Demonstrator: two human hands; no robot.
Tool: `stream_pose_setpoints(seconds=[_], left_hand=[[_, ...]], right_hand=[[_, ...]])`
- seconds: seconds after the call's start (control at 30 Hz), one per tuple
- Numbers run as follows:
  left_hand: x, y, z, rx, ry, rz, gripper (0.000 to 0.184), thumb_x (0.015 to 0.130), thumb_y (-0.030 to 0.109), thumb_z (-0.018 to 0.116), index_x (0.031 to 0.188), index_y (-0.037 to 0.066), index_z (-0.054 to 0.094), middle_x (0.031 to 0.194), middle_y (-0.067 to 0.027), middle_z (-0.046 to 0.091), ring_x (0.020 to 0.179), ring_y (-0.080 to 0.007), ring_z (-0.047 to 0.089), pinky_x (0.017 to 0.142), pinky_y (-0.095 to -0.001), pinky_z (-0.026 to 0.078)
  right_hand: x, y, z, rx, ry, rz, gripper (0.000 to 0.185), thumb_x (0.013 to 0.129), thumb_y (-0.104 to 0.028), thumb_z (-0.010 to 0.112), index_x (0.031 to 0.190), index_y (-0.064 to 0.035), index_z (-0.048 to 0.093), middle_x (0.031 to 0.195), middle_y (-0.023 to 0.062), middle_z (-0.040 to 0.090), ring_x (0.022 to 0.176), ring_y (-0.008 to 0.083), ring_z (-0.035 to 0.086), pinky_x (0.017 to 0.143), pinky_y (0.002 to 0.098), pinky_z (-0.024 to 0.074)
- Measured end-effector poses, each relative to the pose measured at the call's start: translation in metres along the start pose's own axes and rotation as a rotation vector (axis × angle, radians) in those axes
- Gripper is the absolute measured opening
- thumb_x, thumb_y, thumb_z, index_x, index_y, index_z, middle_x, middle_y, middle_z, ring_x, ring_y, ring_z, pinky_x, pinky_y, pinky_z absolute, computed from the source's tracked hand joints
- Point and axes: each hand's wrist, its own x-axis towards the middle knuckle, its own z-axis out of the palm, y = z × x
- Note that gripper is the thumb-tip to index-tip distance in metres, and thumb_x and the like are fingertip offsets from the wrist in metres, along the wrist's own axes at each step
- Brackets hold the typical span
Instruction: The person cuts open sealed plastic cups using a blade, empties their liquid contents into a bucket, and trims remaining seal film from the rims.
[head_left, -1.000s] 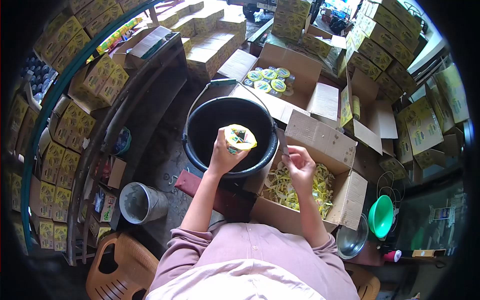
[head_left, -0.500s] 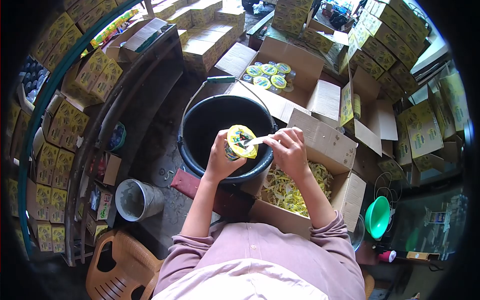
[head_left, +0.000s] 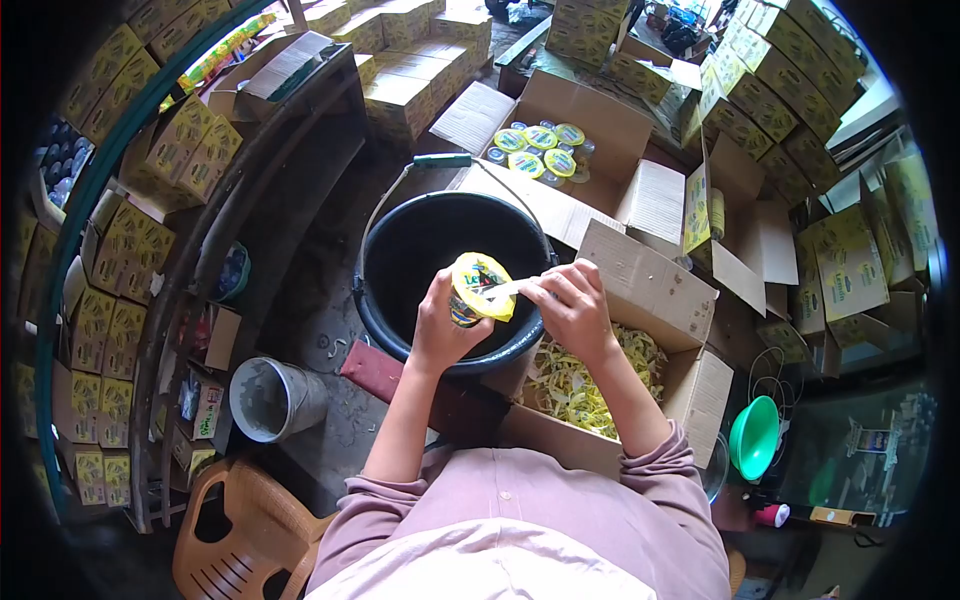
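One cup (head_left: 464, 309) | lid (head_left: 481, 276) lettered "Le…" | left grip (head_left: 438, 325) around cup | right grip (head_left: 575, 305) pinching blade (head_left: 509, 289)

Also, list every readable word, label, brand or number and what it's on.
"Le": on the yellow lid of the cup in the left hand; the rest of the word is partly behind the blade and unclear.
Printed cartons: green lettering, too blurred to quote.
Far cup lids: printed, too small.
Small shelf box: red and green letters, unreadable.
No numbers legible.
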Motion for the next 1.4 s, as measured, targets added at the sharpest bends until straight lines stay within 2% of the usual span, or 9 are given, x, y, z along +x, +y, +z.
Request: stream_pose_setpoints(seconds=[0.2,0.3,0.5,0.8,0.97,1.07,1.17,1.4], left_hand=[[-0.002,-0.005,0.003,0.043,0.01,-0.058,0.057,0.059,0.009,0.073,0.106,0.002,0.042,0.093,-0.0178,0.056,0.085,-0.0339,0.059,0.074,-0.0381,0.049],[-0.002,-0.007,0.003,0.026,-0.007,-0.073,0.056,0.059,0.008,0.073,0.105,0.001,0.042,0.093,-0.0182,0.056,0.085,-0.0341,0.059,0.074,-0.0384,0.049],[-0.001,-0.004,0.002,-0.036,-0.021,-0.094,0.05,0.06,0.008,0.072,0.101,-0.001,0.045,0.091,-0.0174,0.058,0.084,-0.0328,0.06,0.073,-0.0371,0.05],[0.002,0.0,-0.001,-0.112,-0.023,-0.102,0.047,0.062,0.007,0.072,0.101,-0.001,0.047,0.092,-0.0165,0.06,0.085,-0.0305,0.062,0.073,-0.0351,0.051],[0.003,0.003,-0.004,-0.104,-0.032,-0.116,0.051,0.06,0.006,0.073,0.103,0.0,0.046,0.092,-0.0165,0.06,0.085,-0.03,0.063,0.073,-0.035,0.051],[0.001,0.004,-0.003,-0.103,0.054,-0.092,0.055,0.059,0.007,0.075,0.105,0.001,0.045,0.092,-0.0165,0.06,0.085,-0.0299,0.063,0.073,-0.0349,0.051],[0.007,0.013,-0.008,-0.074,0.024,-0.067,0.057,0.059,0.007,0.076,0.106,0.001,0.045,0.092,-0.0167,0.06,0.085,-0.03,0.063,0.073,-0.0346,0.051],[0.014,0.035,-0.011,-0.163,-0.001,-0.066,0.053,0.06,0.008,0.075,0.104,0.0,0.047,0.092,-0.0156,0.061,0.083,-0.0276,0.064,0.072,-0.0329,0.051]], right_hand=[[0.001,0.003,0.006,-0.021,-0.023,-0.028,0.019,0.07,-0.007,0.062,0.087,-0.0147,0.063,0.074,-0.0045,0.055,0.076,0.0108,0.055,0.083,0.0313,0.037],[0.003,0.002,0.005,-0.02,-0.04,-0.048,0.024,0.073,-0.008,0.061,0.095,-0.0152,0.063,0.073,-0.0048,0.055,0.075,0.0096,0.055,0.083,0.03,0.0363],[0.003,0.0,0.015,-0.003,-0.013,-0.028,0.043,0.078,-0.004,0.055,0.12,-0.01,0.053,0.075,-0.0042,0.058,0.072,0.0088,0.057,0.083,0.0287,0.036],[0.01,-0.002,0.022,0.065,0.065,-0.02,0.044,0.078,-0.002,0.055,0.121,-0.0047,0.051,0.078,-0.0022,0.062,0.067,0.0078,0.057,0.08,0.0275,0.0386],[0.011,-0.003,0.019,0.084,0.075,0.003,0.044,0.076,0.001,0.057,0.12,-0.0039,0.052,0.073,-0.0024,0.061,0.062,0.0082,0.056,0.078,0.0273,0.0389],[0.014,-0.002,0.007,0.067,0.089,0.013,0.045,0.075,0.001,0.058,0.119,-0.0037,0.053,0.071,-0.0024,0.06,0.061,0.0082,0.055,0.077,0.0272,0.0386],[0.016,-0.004,-0.008,0.046,0.101,0.015,0.045,0.075,0.002,0.057,0.119,-0.0037,0.054,0.07,-0.0031,0.059,0.06,0.0079,0.055,0.076,0.0271,0.0384],[0.021,-0.008,-0.026,0.012,0.129,-0.007,0.043,0.077,0.001,0.055,0.12,-0.0036,0.053,0.065,-0.0039,0.056,0.06,0.0067,0.053,0.075,0.0265,0.0387]])
